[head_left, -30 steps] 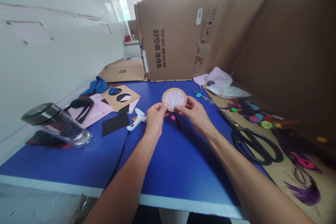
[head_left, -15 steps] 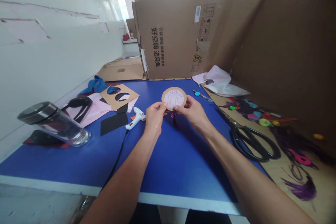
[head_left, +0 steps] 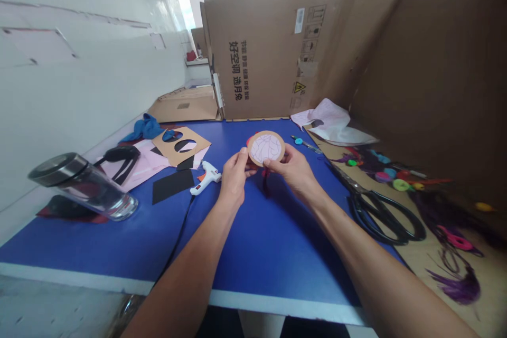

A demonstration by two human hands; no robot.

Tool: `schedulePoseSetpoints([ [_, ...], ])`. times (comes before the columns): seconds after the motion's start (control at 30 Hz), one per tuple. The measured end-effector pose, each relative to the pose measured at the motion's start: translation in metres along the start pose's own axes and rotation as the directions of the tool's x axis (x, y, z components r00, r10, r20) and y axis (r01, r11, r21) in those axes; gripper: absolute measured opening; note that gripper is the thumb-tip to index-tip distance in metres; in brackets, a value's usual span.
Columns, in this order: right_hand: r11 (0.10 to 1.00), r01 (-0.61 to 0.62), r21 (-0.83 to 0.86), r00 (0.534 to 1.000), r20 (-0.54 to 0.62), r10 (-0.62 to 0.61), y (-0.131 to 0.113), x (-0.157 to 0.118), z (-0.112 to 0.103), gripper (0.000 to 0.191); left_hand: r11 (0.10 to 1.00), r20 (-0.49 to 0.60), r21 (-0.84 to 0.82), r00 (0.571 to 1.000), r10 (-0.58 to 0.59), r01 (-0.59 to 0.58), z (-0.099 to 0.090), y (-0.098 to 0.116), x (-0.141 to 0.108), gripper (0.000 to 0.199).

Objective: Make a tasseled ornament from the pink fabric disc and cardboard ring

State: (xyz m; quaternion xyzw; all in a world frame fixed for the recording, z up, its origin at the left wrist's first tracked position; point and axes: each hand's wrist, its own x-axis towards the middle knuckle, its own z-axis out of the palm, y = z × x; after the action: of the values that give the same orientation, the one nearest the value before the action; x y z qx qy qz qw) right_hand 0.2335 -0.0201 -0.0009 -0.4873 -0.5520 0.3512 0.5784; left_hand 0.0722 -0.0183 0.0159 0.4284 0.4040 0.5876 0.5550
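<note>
A round cardboard disc (head_left: 266, 148), faced with white material bearing purple lines, is held up over the blue table. My right hand (head_left: 296, 169) pinches its right and lower edge, thumb on the front and fingers behind. At its left edge is my left hand (head_left: 234, 173), the thumb upright by the rim and the fingertips bent beneath; its exact contact is partly hidden. Red material peeks out behind the disc's upper left rim. A dark red tassel (head_left: 266, 184) dangles below the disc. Left of my left hand lies a white hot glue gun (head_left: 206, 177).
Black-handled scissors (head_left: 384, 216) lie at the right, beside colourful bits and purple tassels (head_left: 459, 285). Cut-out cardboard (head_left: 180, 147), black card (head_left: 172, 186) and a glass bottle (head_left: 93, 190) are on the left. A big carton (head_left: 273, 63) walls the back. White cloth (head_left: 332, 124) sits far right.
The disc has shifted slightly right. My left thumb has moved off its face to the rim, and more red shows at the upper left edge.
</note>
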Motion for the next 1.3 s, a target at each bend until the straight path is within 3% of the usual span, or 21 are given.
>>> schedulePoseSetpoints([
  [0.3,0.992,-0.035,0.119,0.998,0.064,0.027,-0.005,-0.003,0.003,0.061,0.997,0.043,0.064,0.998,0.048,-0.050,0.000,-0.001,-0.001,0.025],
  [0.43,0.976,-0.078,0.205,0.993,0.106,0.057,-0.009,-0.003,0.003,0.061,0.994,0.018,0.084,0.997,0.074,-0.075,-0.003,-0.003,0.001,0.028],
  [0.57,0.968,-0.092,0.233,0.996,0.042,0.084,-0.009,-0.003,0.001,0.055,0.995,0.012,0.082,0.999,0.053,-0.053,-0.002,-0.003,0.000,0.027],
  [0.77,0.957,-0.095,0.276,0.995,0.031,0.090,-0.009,-0.003,0.004,0.057,1.000,0.083,0.020,0.997,-0.005,0.003,0.000,0.004,-0.002,0.031],
  [0.87,0.958,-0.113,0.263,0.993,0.061,0.101,-0.009,0.000,-0.004,0.057,1.000,0.038,-0.004,0.999,-0.018,0.018,-0.003,0.006,0.001,0.027],
  [0.93,0.968,-0.093,0.233,0.996,0.014,0.093,-0.007,0.007,-0.018,0.054,0.999,-0.027,-0.037,1.000,-0.008,0.007,-0.007,0.009,0.005,0.027],
  [1.03,1.000,0.010,-0.003,0.981,-0.195,-0.010,0.002,0.019,-0.045,0.045,0.996,-0.094,-0.085,0.996,-0.004,-0.004,-0.014,0.014,0.009,0.027],
  [1.1,0.980,-0.010,-0.200,0.965,-0.259,-0.043,0.010,0.024,-0.059,0.034,0.995,-0.122,-0.099,0.992,-0.015,0.002,-0.017,0.017,0.011,0.027],
  [1.2,0.884,-0.007,-0.467,0.980,-0.178,-0.087,0.021,0.024,-0.065,0.027,0.995,-0.152,-0.101,0.988,-0.022,0.007,-0.019,0.020,0.012,0.024],
  [1.3,0.729,0.101,-0.677,0.995,0.053,-0.089,0.026,0.018,-0.059,0.023,0.995,-0.155,-0.097,0.988,-0.025,0.010,-0.019,0.020,0.012,0.020],
])
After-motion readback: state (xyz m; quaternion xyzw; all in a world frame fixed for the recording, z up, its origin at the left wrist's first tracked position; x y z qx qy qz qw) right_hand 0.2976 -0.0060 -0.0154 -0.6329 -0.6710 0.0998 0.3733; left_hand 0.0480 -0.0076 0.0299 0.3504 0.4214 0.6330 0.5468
